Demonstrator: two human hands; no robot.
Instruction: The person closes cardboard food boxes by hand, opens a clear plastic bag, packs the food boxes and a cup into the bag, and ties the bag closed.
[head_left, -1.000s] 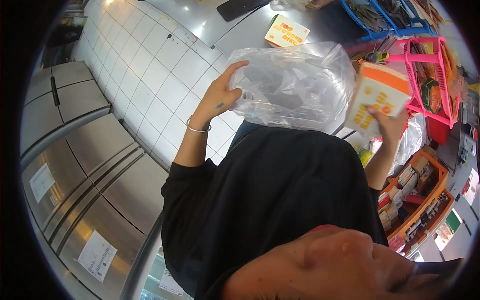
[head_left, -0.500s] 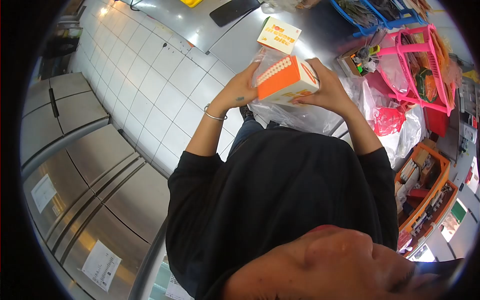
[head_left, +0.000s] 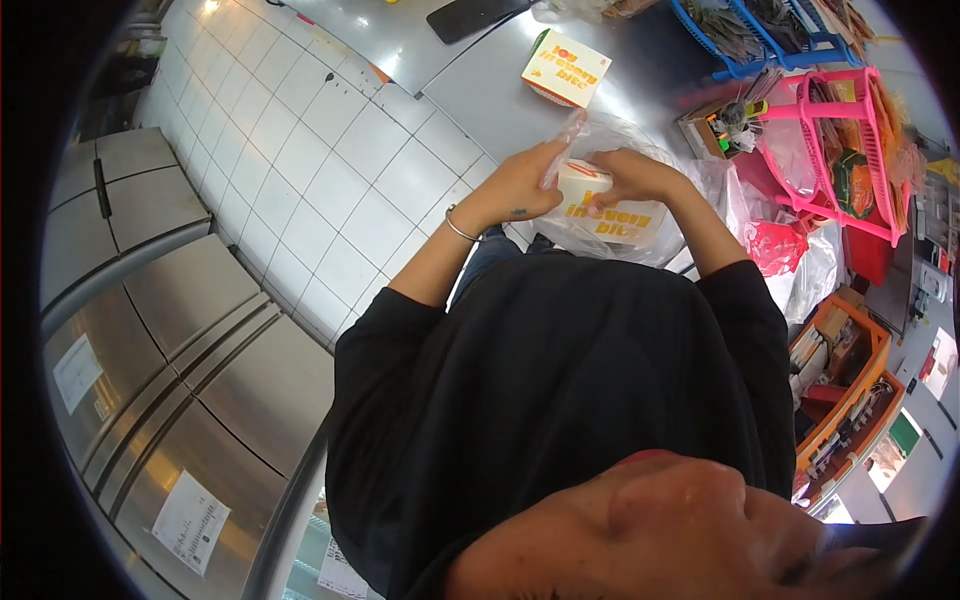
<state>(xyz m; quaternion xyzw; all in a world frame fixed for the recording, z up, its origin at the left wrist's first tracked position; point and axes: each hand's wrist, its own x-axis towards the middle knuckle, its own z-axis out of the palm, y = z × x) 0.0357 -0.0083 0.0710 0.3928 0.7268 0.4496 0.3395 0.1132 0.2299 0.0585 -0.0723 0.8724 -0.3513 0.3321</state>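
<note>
Near the counter [head_left: 480, 90], right grip [head_left: 640, 178] curls over a bagged box [head_left: 618, 222].

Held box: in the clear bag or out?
At least partly in: film of the clear bag surrounds the box; depth unclear.

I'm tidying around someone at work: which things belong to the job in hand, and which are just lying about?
Likely in the job:
clear plastic bag, in the left hand
"Joy in every bite" box, in the right hand
perhaps the matching box

Probably lying about:
pink basket
blue basket
orange crate
</note>
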